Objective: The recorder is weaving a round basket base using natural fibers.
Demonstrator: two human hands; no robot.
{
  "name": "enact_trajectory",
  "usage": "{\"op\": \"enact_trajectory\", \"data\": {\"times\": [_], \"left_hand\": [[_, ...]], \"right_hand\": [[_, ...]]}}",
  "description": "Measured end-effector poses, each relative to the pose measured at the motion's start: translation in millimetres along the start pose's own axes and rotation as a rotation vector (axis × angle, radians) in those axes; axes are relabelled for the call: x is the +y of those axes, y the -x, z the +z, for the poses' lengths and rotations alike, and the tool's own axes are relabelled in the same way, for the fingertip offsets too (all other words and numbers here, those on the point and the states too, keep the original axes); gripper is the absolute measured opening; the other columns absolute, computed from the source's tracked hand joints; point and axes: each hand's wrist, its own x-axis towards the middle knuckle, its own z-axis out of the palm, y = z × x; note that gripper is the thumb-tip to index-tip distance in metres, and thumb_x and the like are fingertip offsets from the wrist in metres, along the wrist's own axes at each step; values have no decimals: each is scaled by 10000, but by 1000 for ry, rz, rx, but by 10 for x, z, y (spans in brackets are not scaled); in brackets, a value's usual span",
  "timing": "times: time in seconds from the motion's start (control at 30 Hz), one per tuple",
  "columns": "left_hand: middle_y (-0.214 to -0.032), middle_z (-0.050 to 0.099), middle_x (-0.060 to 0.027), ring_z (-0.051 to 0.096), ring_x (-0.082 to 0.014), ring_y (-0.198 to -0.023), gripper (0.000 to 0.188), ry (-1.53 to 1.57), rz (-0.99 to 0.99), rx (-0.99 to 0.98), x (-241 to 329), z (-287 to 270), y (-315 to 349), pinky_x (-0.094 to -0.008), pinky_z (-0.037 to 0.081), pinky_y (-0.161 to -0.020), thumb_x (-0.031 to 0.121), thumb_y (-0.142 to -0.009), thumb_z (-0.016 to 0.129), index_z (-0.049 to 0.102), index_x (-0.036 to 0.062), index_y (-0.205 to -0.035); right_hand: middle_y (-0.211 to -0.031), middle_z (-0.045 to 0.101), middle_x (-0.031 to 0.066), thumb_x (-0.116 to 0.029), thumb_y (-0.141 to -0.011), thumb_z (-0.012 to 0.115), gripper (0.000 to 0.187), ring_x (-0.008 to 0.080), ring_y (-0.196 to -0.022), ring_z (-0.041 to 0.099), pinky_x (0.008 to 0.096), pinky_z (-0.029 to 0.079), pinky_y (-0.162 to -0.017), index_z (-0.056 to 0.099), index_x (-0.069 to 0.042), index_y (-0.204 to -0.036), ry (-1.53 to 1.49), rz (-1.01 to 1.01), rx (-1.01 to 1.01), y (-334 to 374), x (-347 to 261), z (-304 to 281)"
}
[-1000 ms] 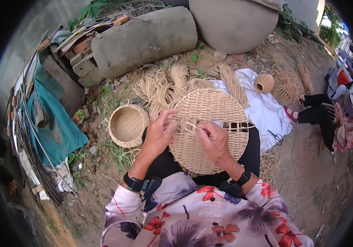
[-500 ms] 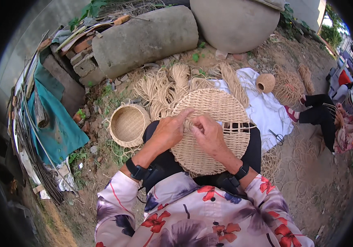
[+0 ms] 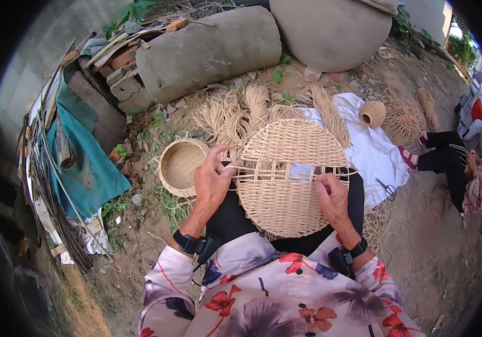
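Note:
A round, flat woven panel (image 3: 283, 210) of tan cord lies across my lap. A slit with open lattice runs across its middle, and white cloth shows through the gap. At the panel's left edge my left hand (image 3: 213, 181) pinches loose cord ends that stick out from the slit. My right hand (image 3: 332, 196) is closed over the panel's right half, just below the slit, with its fingertips on a cord there. How much of that cord lies inside the fingers is hidden. More cord ends poke out past the right edge.
A round woven basket (image 3: 183, 167) stands left of my lap. Hanks of cord (image 3: 227, 121) lie beyond the panel. On a white cloth (image 3: 373, 151) are a small woven pot (image 3: 372, 114) and scissors (image 3: 387, 189). Another person (image 3: 448, 160) sits at the right.
My hands were close together at the slit's left part. Now they are apart, the left at the panel's left edge, the right on its right side. The lattice gap now shows longer.

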Motion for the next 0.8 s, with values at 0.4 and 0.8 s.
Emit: {"op": "enact_trajectory", "data": {"times": [0.4,0.8], "left_hand": [[-631,617,-22,579,-156,-646,187,-313,144,-430,322,-257,-239,-320,401,-660,268,-862,688,694,87,-817],[-865,597,-74,556,-277,-894,200,-616,269,-86,-65,-570,29,-417,370,-799,256,-865,687,685,57,-847]], "right_hand": [[-703,593,-3,-37,-927,615,49,46,-619,534,231,448,-574,649,-10,-949,-17,8,-6,1,88,-20],[-709,583,-10,-58,-928,623,50,44,-628,523,233,447,-583,649,-18,-945,-66,28,-57,-9,78,-86]]}}
